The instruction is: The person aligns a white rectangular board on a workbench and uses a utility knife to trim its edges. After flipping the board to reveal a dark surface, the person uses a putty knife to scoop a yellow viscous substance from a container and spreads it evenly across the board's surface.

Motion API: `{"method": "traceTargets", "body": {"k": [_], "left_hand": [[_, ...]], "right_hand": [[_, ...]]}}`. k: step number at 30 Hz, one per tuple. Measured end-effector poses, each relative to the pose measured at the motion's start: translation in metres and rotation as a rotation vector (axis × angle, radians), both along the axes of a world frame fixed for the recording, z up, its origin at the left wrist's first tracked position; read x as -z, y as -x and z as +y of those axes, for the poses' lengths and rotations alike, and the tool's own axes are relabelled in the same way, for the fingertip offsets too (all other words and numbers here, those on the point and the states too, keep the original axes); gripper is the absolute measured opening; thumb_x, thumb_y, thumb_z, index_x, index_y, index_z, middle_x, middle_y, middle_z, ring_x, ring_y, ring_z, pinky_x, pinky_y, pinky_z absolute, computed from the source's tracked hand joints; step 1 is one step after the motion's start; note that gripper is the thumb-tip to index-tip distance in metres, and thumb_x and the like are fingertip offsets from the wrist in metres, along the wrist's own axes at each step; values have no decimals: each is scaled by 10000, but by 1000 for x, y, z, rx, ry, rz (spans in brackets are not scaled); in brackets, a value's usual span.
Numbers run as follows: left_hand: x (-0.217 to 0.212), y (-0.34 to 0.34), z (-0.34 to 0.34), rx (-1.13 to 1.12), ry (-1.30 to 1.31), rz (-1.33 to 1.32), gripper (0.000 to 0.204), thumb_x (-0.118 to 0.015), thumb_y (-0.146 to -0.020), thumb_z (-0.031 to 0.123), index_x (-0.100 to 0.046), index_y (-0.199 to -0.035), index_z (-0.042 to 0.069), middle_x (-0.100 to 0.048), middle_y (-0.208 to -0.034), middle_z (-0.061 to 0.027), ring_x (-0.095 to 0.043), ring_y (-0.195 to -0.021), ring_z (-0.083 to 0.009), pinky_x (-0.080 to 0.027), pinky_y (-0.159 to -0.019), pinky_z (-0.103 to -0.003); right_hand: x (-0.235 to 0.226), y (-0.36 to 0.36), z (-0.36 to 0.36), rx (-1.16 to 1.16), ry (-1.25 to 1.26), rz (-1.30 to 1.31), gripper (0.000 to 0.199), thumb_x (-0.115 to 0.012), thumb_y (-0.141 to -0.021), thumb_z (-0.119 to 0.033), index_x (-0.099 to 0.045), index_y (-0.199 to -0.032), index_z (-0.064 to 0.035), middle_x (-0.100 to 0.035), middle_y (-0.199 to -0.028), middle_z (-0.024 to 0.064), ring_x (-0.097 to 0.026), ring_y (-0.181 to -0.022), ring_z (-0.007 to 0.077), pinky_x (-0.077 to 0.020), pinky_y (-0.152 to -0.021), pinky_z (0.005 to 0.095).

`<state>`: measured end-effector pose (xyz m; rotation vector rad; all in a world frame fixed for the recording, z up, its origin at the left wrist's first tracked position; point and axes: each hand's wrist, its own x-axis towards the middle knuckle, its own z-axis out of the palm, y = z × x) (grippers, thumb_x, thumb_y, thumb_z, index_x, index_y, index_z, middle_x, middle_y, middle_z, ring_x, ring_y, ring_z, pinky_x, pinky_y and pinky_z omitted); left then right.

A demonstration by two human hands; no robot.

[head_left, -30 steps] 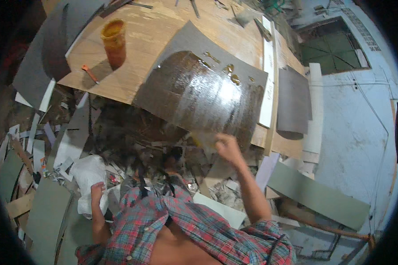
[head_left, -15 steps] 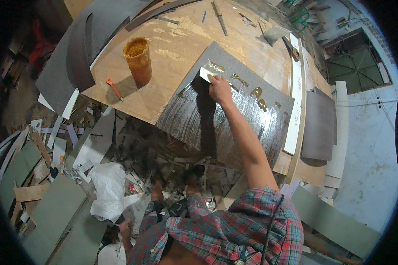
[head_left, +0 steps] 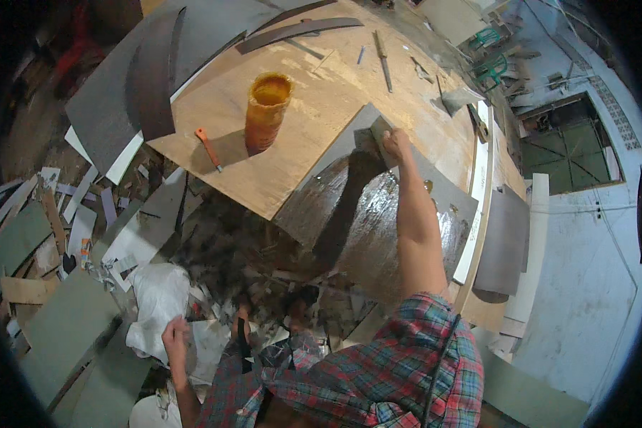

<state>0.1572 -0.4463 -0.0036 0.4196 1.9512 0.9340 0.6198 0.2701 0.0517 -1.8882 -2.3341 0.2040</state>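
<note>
My right hand is closed on a flat spreader, its edge against a grey sheet on the workbench. A glossy, wet-looking brownish coat covers much of the sheet, with thicker blobs of glue by my forearm. My left hand hangs low beside a white plastic bag; its fingers look loosely bent and hold nothing visible. To the left of the sheet stands an amber, glue-crusted container. An orange-handled cutter lies left of that container.
Dark curved strips and sheets cover the bench's left end. A long file-like tool lies toward the back. White boards and a grey curved panel stand at the right. Offcuts litter the floor at left.
My right hand and the spreader have moved to the sheet's far edge, and blobs there are smeared out. My left hand has risen into view beside the bag. The whole view has shifted slightly.
</note>
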Motion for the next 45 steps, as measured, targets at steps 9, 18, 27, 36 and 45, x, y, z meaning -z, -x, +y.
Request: {"method": "traceTargets", "body": {"k": [9,18,27,36,45], "left_hand": [[45,-18,-42,260,0,115,301,-510,-925,24,-663,-1179,-26,-713,-1063,-154,-677,-971,-253,-515,-871,-354],[116,-12,-134,21,117,-94,316,-473,-933,33,-673,-1162,-53,-717,-997,-159,-701,-822,-217,-554,-758,-317],[141,-5,-139,83,-32,-82,325,-485,-951,92,-647,-1169,-86,-705,-979,-164,-691,-786,-214,-547,-724,-324],[204,29,-145,-286,-27,-507,296,-517,-913,18,-647,-1147,-107,-697,-922,-148,-664,-764,-191,-544,-683,-310],[127,30,-127,-88,190,-185,327,-575,-901,34,-642,-1192,-99,-709,-993,-142,-674,-822,-175,-547,-673,-284]], "right_hand": [[-28,89,-71,-108,116,84,397,-552,-843,-309,-668,-870,69,-630,-831,346,-676,-814,462,-506,-730,526],[-26,149,-130,-154,148,77,341,-556,-895,-297,-695,-932,13,-664,-904,320,-655,-885,493,-525,-782,546],[-42,207,-266,-321,254,314,303,-572,-860,-228,-672,-867,59,-642,-749,301,-685,-693,396,-524,-669,475],[-208,155,-395,-106,519,905,273,-541,-864,-110,-678,-1045,41,-696,-907,40,-620,-801,131,-507,-717,299],[-175,-11,-148,-162,-341,362,322,-527,-874,-66,-650,-1162,13,-700,-970,225,-675,-869,383,-533,-784,404]]}}
